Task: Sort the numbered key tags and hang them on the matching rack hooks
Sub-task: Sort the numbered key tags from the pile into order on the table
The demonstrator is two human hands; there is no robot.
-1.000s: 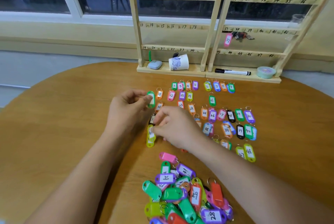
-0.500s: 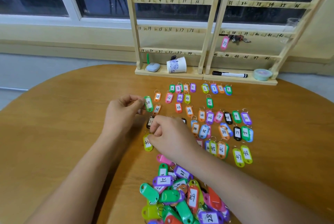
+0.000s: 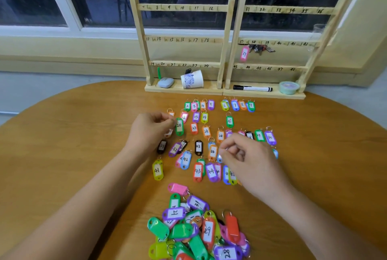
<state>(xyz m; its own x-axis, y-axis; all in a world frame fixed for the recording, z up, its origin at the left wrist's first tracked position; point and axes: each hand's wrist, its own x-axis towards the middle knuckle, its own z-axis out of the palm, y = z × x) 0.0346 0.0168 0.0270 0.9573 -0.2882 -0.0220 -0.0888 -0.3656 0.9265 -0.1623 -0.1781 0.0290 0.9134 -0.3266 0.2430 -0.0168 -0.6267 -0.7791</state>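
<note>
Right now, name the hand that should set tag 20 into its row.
Left. The left hand pinches green tag 20, just left of tag 23; the right hand is curled farther right, away from it.

Two wooden racks (image 3: 182, 8) (image 3: 289, 10); one pink tag (image 3: 244, 53) hanging, numbered 37; one paper cup (image 3: 192, 79); one black marker (image 3: 252, 88); one mint tape roll (image 3: 289, 87); two hands (image 3: 148, 132) (image 3: 249, 161); loose tags (image 3: 207, 231) overlap beyond a sure count.

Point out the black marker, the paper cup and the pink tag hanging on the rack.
black marker (image 3: 252, 88): head view, middle of its barrel.
paper cup (image 3: 192, 79): head view, its printed side wall.
pink tag (image 3: 244, 53): head view, its white number label.
</note>
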